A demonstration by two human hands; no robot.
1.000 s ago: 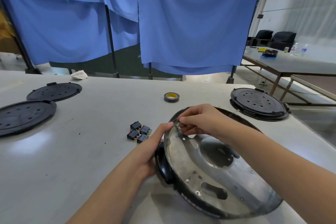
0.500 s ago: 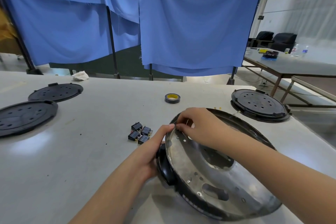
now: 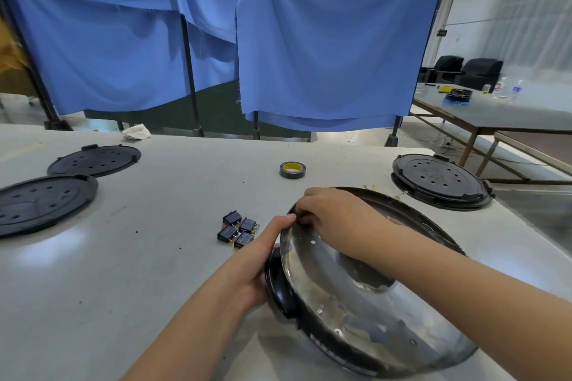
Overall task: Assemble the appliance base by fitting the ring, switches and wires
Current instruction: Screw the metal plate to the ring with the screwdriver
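Observation:
The round appliance base, a shiny metal plate inside a black ring, rests tilted on the white table in front of me. My left hand grips its left rim beside the black handle, thumb on the edge. My right hand reaches over the far left rim, fingertips curled and pinching something small and dark at the edge; what it is stays hidden. Several black rocker switches lie in a cluster just left of the base. Small yellow wire terminals show behind the far rim.
A roll of black tape lies beyond the base. Two black perforated discs sit at the far left, another black disc at the right near the table edge. A crumpled white cloth lies at the back; blue curtains hang behind.
My right hand has moved from over the metal plate up to the far left rim and curled its fingers there. The base has tipped slightly. My left hand keeps its grip.

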